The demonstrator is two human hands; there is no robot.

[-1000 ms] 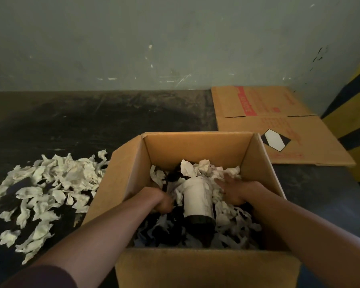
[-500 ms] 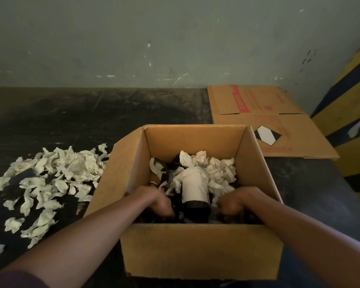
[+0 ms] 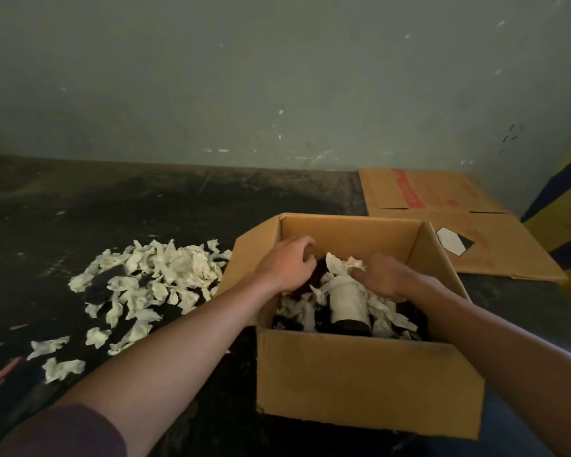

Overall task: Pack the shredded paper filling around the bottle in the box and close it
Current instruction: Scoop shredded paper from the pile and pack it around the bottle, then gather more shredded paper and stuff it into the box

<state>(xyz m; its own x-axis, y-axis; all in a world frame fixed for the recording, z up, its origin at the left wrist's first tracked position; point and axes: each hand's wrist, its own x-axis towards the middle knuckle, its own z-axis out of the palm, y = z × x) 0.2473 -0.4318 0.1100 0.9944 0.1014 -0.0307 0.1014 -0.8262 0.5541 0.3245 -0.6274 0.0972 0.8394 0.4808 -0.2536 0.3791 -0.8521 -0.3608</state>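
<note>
An open cardboard box (image 3: 366, 384) stands on the dark floor. Inside it lies a dark bottle (image 3: 348, 300) with a white label, with white and black paper shreds (image 3: 302, 311) around it. My left hand (image 3: 289, 262) hovers over the box's left inner side with curled fingers, and nothing visible in them. On the right of the bottle's neck my right hand (image 3: 381, 275) presses down on white shreds (image 3: 345, 263). A loose pile of shredded paper (image 3: 152, 278) lies on the floor left of the box.
A flattened cardboard box (image 3: 449, 225) lies on the floor behind and right of the open box. A pale wall (image 3: 277, 77) closes the back. A yellow and black striped surface (image 3: 567, 206) stands at the far right.
Both hands have come up from deep beside the bottle to the top of the filling near its neck. The view has shifted, so the box now sits further right.
</note>
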